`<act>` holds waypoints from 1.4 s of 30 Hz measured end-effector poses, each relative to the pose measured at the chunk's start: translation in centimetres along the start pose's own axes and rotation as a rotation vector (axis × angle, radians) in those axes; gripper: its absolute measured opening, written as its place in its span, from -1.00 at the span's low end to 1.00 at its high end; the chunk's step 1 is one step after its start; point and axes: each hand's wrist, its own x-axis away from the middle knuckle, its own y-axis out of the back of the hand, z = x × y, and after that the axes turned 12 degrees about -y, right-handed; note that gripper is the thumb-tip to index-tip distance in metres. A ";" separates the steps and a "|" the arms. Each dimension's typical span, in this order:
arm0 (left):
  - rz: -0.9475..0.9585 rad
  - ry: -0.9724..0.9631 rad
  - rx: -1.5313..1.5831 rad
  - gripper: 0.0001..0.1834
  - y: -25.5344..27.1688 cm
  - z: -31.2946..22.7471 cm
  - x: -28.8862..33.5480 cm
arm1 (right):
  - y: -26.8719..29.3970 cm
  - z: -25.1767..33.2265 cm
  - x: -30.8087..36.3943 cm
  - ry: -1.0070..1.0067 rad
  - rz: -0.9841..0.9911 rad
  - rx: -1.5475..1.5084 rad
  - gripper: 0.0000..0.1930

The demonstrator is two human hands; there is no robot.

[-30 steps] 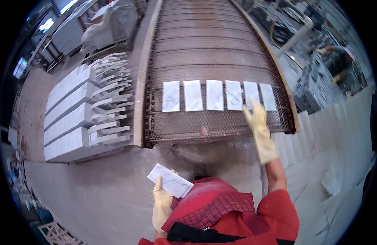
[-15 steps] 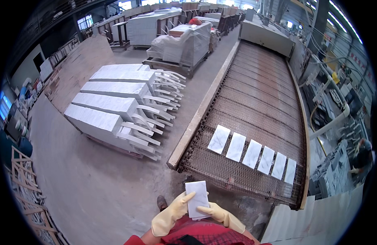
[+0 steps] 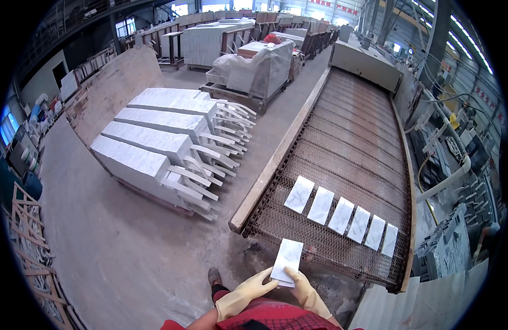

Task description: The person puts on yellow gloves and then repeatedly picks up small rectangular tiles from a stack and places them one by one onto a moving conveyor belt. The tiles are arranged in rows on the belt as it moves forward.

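Two or more white marble tiles [image 3: 288,257], slightly offset in a small stack, are held in front of my body, tilted with the far end to the right. My right hand [image 3: 302,287], in a cream rubber glove, grips their right side with the thumb on the top face. My left hand [image 3: 253,287], gloved alike, closes on the lower left corner; the fingers underneath are hidden. Ahead to the right lies a mesh conveyor belt [image 3: 347,148], where several veined marble tiles [image 3: 320,205] rest in a slanting row, spaced slightly apart.
Left of the belt, white stone blocks [image 3: 149,135] stand on a pallet with curved strips jutting out rightward. A plastic-wrapped stack [image 3: 254,69] is farther back. The belt's pale side rail [image 3: 281,148] runs lengthwise. White slabs [image 3: 410,305] stand at lower right, and wooden frames [image 3: 34,253] at left.
The held tiles have moved right toward the belt and tilted to the right. Both hands went along, the right thumb now higher on the top face. The view has shifted slightly.
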 end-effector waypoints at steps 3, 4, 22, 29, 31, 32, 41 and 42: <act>0.006 -0.112 -0.257 -0.28 -0.6 3.2 -0.8 | 0.0 -0.3 0.1 -0.052 -0.074 0.026 -0.54; 0.012 -0.111 -0.314 -0.29 -0.7 3.6 -0.8 | -0.3 -0.3 0.2 -0.058 -0.085 0.037 -0.55; 0.111 -0.101 -0.417 -0.32 -0.1 4.4 -0.1 | -0.4 -1.0 1.2 -0.158 -0.016 0.024 -0.50; 0.083 -0.104 -0.409 -0.35 0.2 3.8 0.1 | 0.0 -1.0 0.8 -0.160 0.016 0.021 -0.48; 0.070 -0.118 -0.408 -0.35 0.2 4.0 0.0 | -0.1 -1.0 0.9 -0.159 0.023 0.004 -0.46; 0.070 -0.117 -0.402 -0.35 0.3 3.9 0.0 | -0.2 -0.9 1.0 -0.149 0.037 -0.009 -0.45; -0.004 -0.191 -0.201 -0.34 0.8 4.0 -0.3 | -0.2 -0.6 0.5 -0.125 0.175 -0.085 -0.46; 0.000 -0.173 -0.197 -0.34 0.6 3.5 -0.4 | 0.1 -0.6 0.4 -0.124 0.167 -0.082 -0.45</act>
